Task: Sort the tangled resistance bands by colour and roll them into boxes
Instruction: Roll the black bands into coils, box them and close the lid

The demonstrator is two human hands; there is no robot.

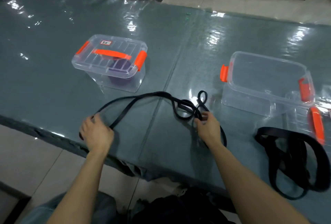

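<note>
Head view: one camera looks down at both hands and the shiny grey tabletop point(53, 44).
Black band: a long black band point(136, 95) lies on the tabletop in front of the person, nearer than both boxes.
Knot: near its right end the band twists into a knot point(184, 104) with a few small loops.
Left hand: the left hand point(96, 132) holds the band's left end, with its fingers point(93, 117) curled round it.
Right hand: the right hand point(209, 129) pinches a strand just beside the knot.
Closed box: the closed box point(109, 62) sits far left with a purple roll point(120, 73) inside.
Open box: the open box point(250, 102) sits far right and looks empty. Its lid point(304, 121) lies just beside it.
Other black bands: the other black bands point(293, 161) lie in a loose heap at the near right, apart from the held one.
Step now: I think it is getting the knot out so the band can be rolled.
How to do it well: don't tug both ends, as that would likely make the knot tighter. Hold the left end steady and push some loose band toward the knot. Open the biggest loop with the right fingers and slip the small loop back through. Then lay the band flat with no twists, roll it snugly from one end, and put it in the open box.
Watch out: the band is stretchy, so it may spring back or unroll.
</note>
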